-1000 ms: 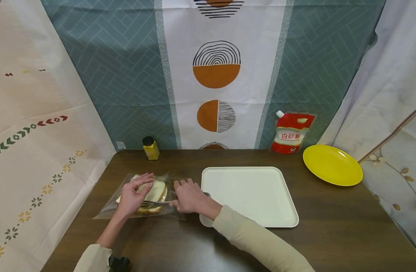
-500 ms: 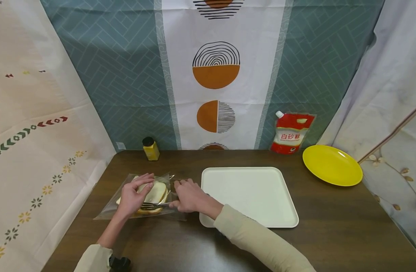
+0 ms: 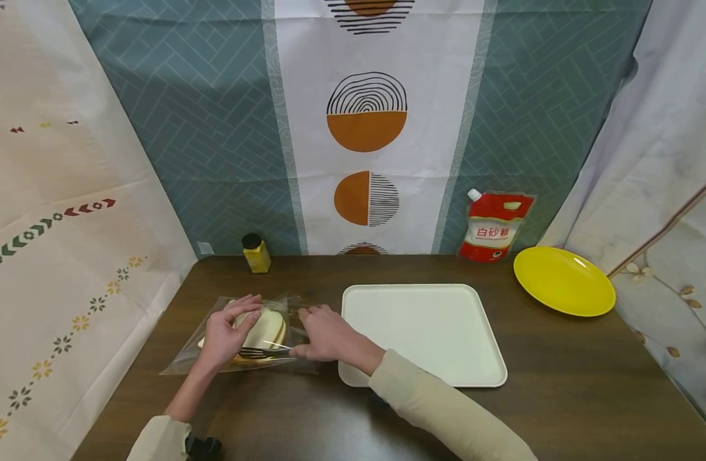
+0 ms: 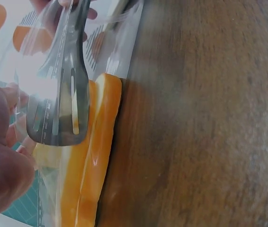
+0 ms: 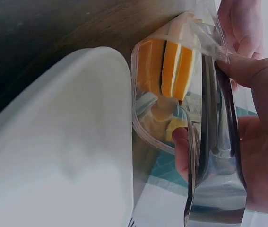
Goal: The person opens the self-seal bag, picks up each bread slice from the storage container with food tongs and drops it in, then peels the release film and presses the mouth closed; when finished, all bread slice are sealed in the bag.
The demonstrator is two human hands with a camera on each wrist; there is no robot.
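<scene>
Several bread slices lie in a clear plastic bag on the left part of the table. My left hand holds the bag's film from above, fingers and thumb bent over the bread. In my right hand, to the bag's right, are metal food tongs, held between thumb and fingers. Their slotted flat end lies over the brown-crusted slices in the left wrist view. Toward the same slices reaches the thinner arm in the right wrist view; its tip is partly hidden.
A white tray lies right beside my right hand. Along the back stand a yellow black-capped jar and a red pouch. A yellow plate is at the far right. Cloth hangs behind the table.
My right hand has shifted slightly to the right, and the tongs' slotted end sits a little lower on the bread. The left hand stays nearly in place on the bag.
</scene>
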